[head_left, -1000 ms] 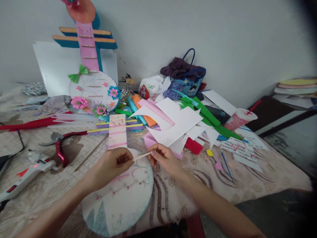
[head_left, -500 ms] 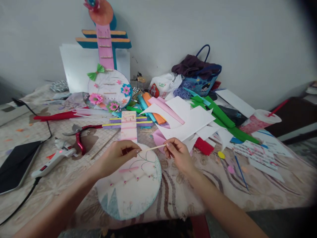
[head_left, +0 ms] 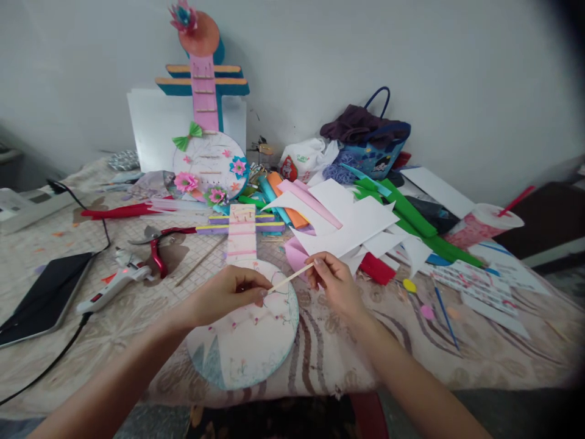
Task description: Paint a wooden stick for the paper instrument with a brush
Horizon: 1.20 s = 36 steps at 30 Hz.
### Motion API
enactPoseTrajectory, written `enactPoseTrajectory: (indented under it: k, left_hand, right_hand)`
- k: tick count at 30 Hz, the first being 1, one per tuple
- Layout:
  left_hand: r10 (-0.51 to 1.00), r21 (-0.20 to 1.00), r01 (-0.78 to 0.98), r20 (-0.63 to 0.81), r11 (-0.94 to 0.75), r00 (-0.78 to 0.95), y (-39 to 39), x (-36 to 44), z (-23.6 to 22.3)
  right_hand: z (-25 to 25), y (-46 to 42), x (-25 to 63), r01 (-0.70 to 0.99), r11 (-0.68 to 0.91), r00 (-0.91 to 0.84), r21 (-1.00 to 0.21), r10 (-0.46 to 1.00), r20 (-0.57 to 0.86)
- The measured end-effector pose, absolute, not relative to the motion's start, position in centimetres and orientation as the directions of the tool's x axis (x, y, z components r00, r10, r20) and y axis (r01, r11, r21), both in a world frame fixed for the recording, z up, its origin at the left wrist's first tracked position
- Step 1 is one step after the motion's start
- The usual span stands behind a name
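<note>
A thin wooden stick [head_left: 290, 278] runs between my two hands. My left hand [head_left: 227, 294] pinches its lower end with closed fingers. My right hand [head_left: 336, 285] pinches the upper end. Both hands hover over a round white craft disc [head_left: 249, 347] with painted flowers and a turquoise rim, joined to a pink neck piece [head_left: 241, 235] with yellow and purple crossbars. The disc lies flat on the patterned tablecloth at the table's front edge.
A glue gun [head_left: 116, 281], red pliers [head_left: 158, 247] and a dark tablet [head_left: 43, 297] lie at left. An upright finished guitar-shaped craft [head_left: 205, 131] leans on the wall. White, green and orange foam sheets [head_left: 347, 225] pile up behind. A pink cup with straw [head_left: 479, 224] stands right.
The view has shifted so the scene sits further right. My left hand has lowered toward the disc, tilting the stick down at its left end. Both hands keep hold of the stick.
</note>
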<state>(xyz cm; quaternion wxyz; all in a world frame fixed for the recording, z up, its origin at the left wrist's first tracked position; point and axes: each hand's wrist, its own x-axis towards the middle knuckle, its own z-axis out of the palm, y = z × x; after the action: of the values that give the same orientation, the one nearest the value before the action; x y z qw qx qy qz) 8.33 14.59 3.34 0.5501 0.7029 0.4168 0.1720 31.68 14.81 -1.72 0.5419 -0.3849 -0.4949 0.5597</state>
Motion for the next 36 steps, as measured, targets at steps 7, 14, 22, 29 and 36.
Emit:
enactPoseTrajectory:
  k: [7, 14, 22, 29, 36]
  left_hand:
    - [0.767, 0.948, 0.31, -0.255, 0.077, 0.589, 13.2, 9.7, 3.2]
    - [0.715, 0.943, 0.213, -0.334, 0.258, 0.615, 10.8, 11.9, 3.4]
    - [0.73, 0.913, -0.037, -0.299, 0.405, 0.614, 7.3, 16.3, 1.6]
    - [0.701, 0.861, -0.122, -0.311, 0.493, 0.642, 6.1, 21.4, -1.1]
    - [0.693, 0.829, -0.15, -0.334, 0.538, 0.638, 6.4, 24.6, -3.2]
  right_hand:
    - [-1.6, 14.1, 32.1, -0.305, -0.041, -0.174, -0.951, 0.985, 0.013]
    - [-1.5, 13.2, 33.0, -0.287, -0.05, -0.174, -0.957, 0.985, 0.001]
    - [-1.9, 10.2, 36.0, -0.018, 0.169, 0.018, -0.985, 0.986, 0.168]
    - [-2.4, 5.6, 47.5, 0.507, 0.155, 0.39, -0.848, 0.836, 0.386]
    - [-4.5, 3.1, 58.7, 0.926, 0.02, 0.216, -0.377, 0.791, 0.572]
